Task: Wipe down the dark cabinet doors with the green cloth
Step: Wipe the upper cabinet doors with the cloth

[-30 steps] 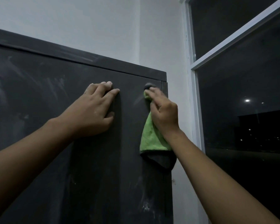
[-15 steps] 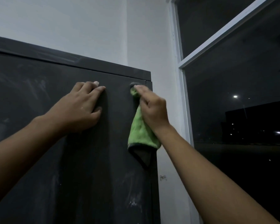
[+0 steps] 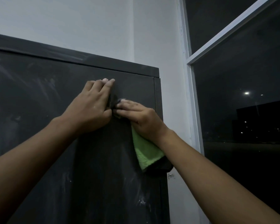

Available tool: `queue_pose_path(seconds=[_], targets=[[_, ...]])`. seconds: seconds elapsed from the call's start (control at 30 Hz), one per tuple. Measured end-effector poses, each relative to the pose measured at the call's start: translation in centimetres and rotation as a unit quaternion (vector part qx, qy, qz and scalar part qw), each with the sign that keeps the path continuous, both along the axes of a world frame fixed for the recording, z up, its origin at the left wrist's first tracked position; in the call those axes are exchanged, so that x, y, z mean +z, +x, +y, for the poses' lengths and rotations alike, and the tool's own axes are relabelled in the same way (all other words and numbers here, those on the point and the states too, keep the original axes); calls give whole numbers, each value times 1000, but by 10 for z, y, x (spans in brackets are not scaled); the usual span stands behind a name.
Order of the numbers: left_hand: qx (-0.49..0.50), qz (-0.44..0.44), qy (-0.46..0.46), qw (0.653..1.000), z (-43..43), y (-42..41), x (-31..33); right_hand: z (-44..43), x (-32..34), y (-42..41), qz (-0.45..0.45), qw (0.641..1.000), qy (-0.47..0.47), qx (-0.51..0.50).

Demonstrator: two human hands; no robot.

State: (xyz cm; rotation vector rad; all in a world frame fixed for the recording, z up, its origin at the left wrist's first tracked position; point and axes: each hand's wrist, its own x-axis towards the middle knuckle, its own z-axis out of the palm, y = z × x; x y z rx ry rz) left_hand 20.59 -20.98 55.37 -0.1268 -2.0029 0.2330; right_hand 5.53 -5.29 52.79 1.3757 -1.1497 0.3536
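Observation:
A dark cabinet door (image 3: 103, 175) with pale dusty streaks fills the lower left. My left hand (image 3: 90, 107) lies flat on the door near its top, fingers together and pointing up. Beside it, my right hand (image 3: 141, 117) presses the green cloth (image 3: 145, 152) against the door, fingertips almost touching my left thumb. The cloth hangs down below my right wrist, with a dark underside showing at its bottom edge. Most of the cloth's upper part is hidden under my right hand.
The cabinet's top edge (image 3: 87, 60) runs just above my hands. A white wall (image 3: 173, 110) stands right of the cabinet. A white-framed window (image 3: 196, 110) with dark glass and distant lights takes up the right side.
My right hand has slid the cloth down and to the left from the door's top right corner, ending next to my left hand. The left hand stays pressed on the door.

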Motion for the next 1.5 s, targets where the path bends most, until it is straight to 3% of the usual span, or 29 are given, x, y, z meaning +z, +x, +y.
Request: queue_pose_path(seconds=[0.07, 0.17, 0.3, 0.5, 0.83, 1.0, 1.07, 1.17, 1.3, 1.4, 1.5], targets=[[16, -4, -14, 1000, 0, 1, -1, 13, -11, -10, 16, 1000, 3, -9], [68, -10, -54, 996, -5, -2, 0, 24, -8, -24, 9, 996, -83, -21], [151, 5, -129, 980, -15, -13, 6, 33, 34, -28, -80, 977, -197, -35], [156, 15, -136, 978, -19, -20, -3, 28, 60, -16, -158, 954, -254, -7], [159, 25, -126, 979, -16, -25, -8, 25, -67, -11, -50, 994, -73, -59], [154, 18, -116, 981, -12, -27, -6, 38, -61, -8, 19, 994, 67, -81], [154, 17, -117, 981, -13, -26, -5, 42, -36, -10, 4, 996, 0, -87], [153, 4, -125, 980, -16, -21, -1, 36, 16, -10, -119, 977, -175, -40], [135, -3, -135, 982, -18, -12, 4, 7, 67, 2, -216, 938, -269, 20], [106, 6, -128, 986, -20, -12, 3, -25, 74, 15, -205, 944, -259, -16], [47, 7, -113, 992, -19, -9, 3, -36, 62, 22, -119, 980, -155, -25]])
